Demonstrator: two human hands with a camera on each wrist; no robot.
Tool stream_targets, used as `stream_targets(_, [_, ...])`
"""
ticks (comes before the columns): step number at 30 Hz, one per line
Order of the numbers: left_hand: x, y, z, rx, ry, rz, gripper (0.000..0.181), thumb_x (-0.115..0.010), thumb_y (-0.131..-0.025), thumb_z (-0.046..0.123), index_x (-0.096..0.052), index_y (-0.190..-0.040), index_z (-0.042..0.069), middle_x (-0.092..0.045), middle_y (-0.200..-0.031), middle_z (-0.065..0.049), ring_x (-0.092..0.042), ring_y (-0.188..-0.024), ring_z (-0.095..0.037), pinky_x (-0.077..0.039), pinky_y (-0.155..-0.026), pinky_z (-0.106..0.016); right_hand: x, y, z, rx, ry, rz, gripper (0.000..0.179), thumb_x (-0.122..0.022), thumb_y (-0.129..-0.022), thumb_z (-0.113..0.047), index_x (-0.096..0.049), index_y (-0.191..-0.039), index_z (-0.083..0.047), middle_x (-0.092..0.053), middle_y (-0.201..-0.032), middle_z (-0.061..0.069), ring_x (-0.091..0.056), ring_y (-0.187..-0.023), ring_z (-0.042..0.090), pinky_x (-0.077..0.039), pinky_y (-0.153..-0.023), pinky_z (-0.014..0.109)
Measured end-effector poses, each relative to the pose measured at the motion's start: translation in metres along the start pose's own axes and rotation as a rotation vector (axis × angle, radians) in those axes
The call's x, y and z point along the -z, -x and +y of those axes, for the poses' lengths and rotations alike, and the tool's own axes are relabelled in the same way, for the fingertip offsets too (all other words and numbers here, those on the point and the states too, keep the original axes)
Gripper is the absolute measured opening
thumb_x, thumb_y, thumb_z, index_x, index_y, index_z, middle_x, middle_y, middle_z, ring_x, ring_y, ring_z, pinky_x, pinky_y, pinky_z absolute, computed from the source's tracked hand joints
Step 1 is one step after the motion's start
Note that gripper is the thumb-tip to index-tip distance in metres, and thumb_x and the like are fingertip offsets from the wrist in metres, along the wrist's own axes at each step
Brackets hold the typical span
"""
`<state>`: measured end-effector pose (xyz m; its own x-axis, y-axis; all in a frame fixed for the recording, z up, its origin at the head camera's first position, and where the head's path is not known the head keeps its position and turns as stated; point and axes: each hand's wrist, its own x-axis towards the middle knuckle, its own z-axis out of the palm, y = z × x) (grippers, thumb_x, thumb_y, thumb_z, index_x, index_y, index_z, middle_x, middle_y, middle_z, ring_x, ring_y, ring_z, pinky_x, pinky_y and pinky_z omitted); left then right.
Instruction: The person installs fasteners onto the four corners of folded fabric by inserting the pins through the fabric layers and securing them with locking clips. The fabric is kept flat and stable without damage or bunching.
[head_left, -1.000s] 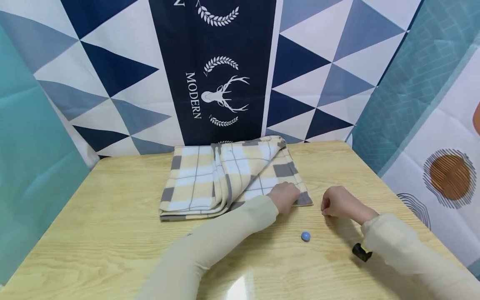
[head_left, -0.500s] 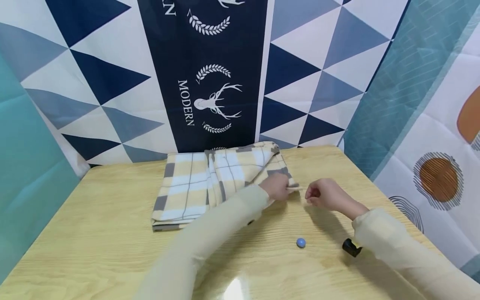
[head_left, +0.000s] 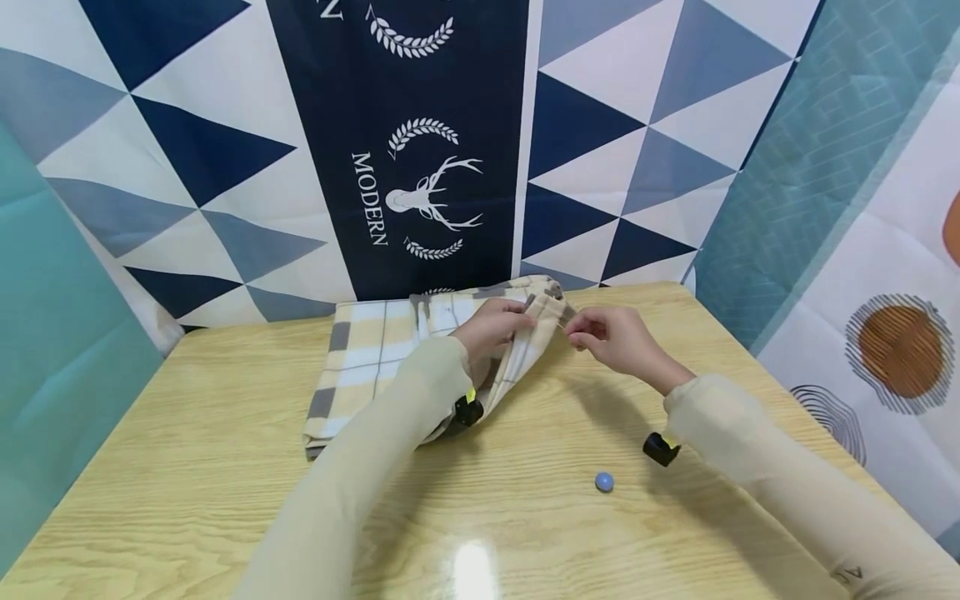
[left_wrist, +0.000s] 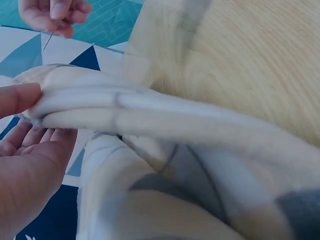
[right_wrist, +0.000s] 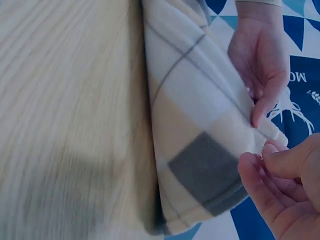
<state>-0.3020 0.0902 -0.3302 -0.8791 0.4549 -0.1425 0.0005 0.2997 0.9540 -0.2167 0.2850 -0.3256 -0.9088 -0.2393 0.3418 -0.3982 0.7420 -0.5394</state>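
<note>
A plaid blanket [head_left: 360, 358] in cream, white and grey lies folded at the back of the table, its right part lifted. My left hand [head_left: 491, 325] grips the layered edge of that part; in the left wrist view the thumb [left_wrist: 20, 98] lies above the folds and the fingers below. Close to the raised corner, my right hand [head_left: 611, 337] pinches a thin, needle-like sliver [left_wrist: 47, 43] between thumb and fingertips. In the right wrist view these fingertips [right_wrist: 247, 162] are beside the blanket's edge; whether they touch it I cannot tell.
A small blue ball [head_left: 603, 482] lies on the wooden table [head_left: 187, 467], in front of the right hand. Patterned cloth [head_left: 442, 150] hangs directly behind the table. Black cameras [head_left: 468, 411] are worn under the wrists.
The left hand has lifted the blanket's right corner from the table and moved back and left with it. The right hand has moved up and left, closer to the raised edge.
</note>
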Motion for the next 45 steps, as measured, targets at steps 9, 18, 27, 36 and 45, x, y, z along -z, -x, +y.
stream_targets(9, [-0.009,0.009,-0.007,-0.003,0.058,0.004,0.023,-0.058,-0.093,0.011,-0.064,-0.111,-0.002,-0.035,-0.047,0.013,-0.031,-0.043,-0.001,-0.028,-0.047,-0.015,-0.009,-0.01,-0.003,0.039,-0.076,-0.029,0.007,-0.066,-0.086,0.002,-0.071,-0.091,0.001,-0.072,-0.082,0.016,-0.066,-0.068,0.016,-0.052,-0.059,0.018])
stream_targets(18, [-0.006,0.015,-0.007,-0.019,0.047,0.044,0.028,-0.059,-0.093,0.011,-0.064,-0.118,0.0,-0.041,-0.053,0.012,-0.035,-0.047,0.0,-0.033,-0.05,-0.014,-0.011,-0.009,-0.008,0.038,-0.081,-0.042,0.007,-0.065,-0.087,0.001,-0.07,-0.092,0.002,-0.071,-0.081,0.018,-0.068,-0.071,0.026,-0.05,-0.057,0.018])
stream_targets(27, [-0.002,0.017,-0.004,-0.073,-0.022,0.086,0.032,-0.06,-0.092,0.012,-0.064,-0.123,0.003,-0.068,-0.097,-0.001,-0.053,-0.075,-0.003,-0.044,-0.067,-0.013,-0.014,-0.016,-0.008,0.032,-0.09,-0.012,0.008,-0.065,-0.088,0.0,-0.07,-0.094,0.001,-0.071,-0.084,0.018,-0.068,-0.073,0.028,-0.052,-0.058,0.019])
stream_targets(36, [0.003,0.026,0.001,-0.334,-0.341,0.107,0.035,-0.07,-0.083,0.003,-0.066,-0.118,0.001,-0.071,-0.113,-0.015,-0.067,-0.099,-0.02,-0.053,-0.085,-0.021,-0.01,-0.024,0.0,0.157,0.034,0.072,0.058,-0.075,-0.082,-0.008,-0.049,-0.133,0.0,-0.055,-0.134,0.02,-0.055,-0.119,0.037,-0.052,-0.094,0.049])
stream_targets(45, [-0.004,0.031,0.002,-0.473,-0.445,0.101,0.036,-0.074,-0.08,0.002,-0.068,-0.116,0.003,-0.072,-0.111,-0.011,-0.068,-0.098,-0.02,-0.053,-0.085,-0.019,-0.009,-0.027,0.003,0.206,0.111,-0.008,0.039,-0.077,-0.081,-0.018,-0.064,-0.116,-0.004,-0.068,-0.112,0.015,-0.063,-0.106,0.033,-0.051,-0.091,0.05])
